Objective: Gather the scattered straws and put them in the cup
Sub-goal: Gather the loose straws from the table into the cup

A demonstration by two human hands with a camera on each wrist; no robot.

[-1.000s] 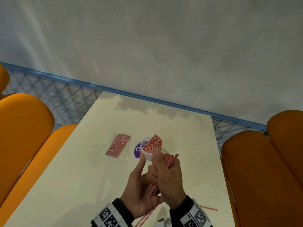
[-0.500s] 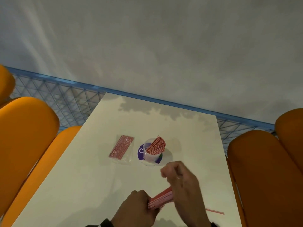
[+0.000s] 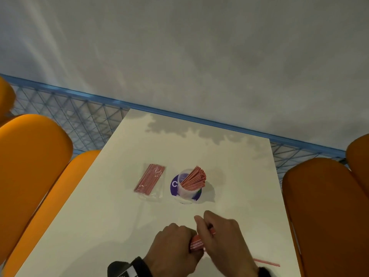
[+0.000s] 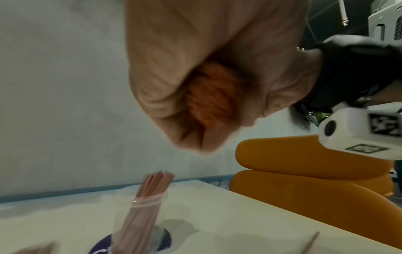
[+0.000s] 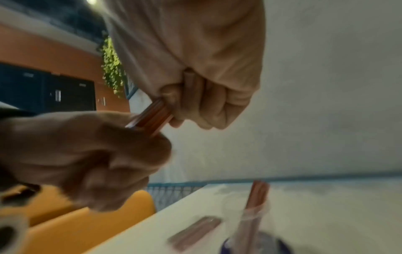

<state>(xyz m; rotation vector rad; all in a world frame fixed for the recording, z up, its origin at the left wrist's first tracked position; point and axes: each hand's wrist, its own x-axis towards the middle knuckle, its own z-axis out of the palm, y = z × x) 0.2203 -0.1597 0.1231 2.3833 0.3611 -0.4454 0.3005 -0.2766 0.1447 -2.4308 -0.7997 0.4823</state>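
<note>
A clear plastic cup (image 3: 187, 191) stands mid-table on a purple coaster, with a sheaf of red straws (image 3: 194, 178) leaning in it. Nearer me, both hands grip one bundle of red straws (image 3: 196, 243) lying roughly level just above the table. My left hand (image 3: 175, 244) is fisted round its left end, and my right hand (image 3: 217, 236) curls round the right part. In the right wrist view the bundle (image 5: 152, 116) runs from the right hand (image 5: 195, 96) down into the left hand (image 5: 97, 151). One loose straw (image 3: 266, 262) lies on the table at the front right.
A sealed clear packet of red straws (image 3: 149, 180) lies left of the cup. The cream table (image 3: 99, 216) is flanked by orange seat backs (image 3: 30, 166) (image 3: 329, 216). A blue-framed mesh rail (image 3: 83, 120) and a grey wall stand beyond its far edge.
Both hands have drawn back from beside the cup toward me. The bundle, held upright near the cup a second ago, now lies level between the two hands.
</note>
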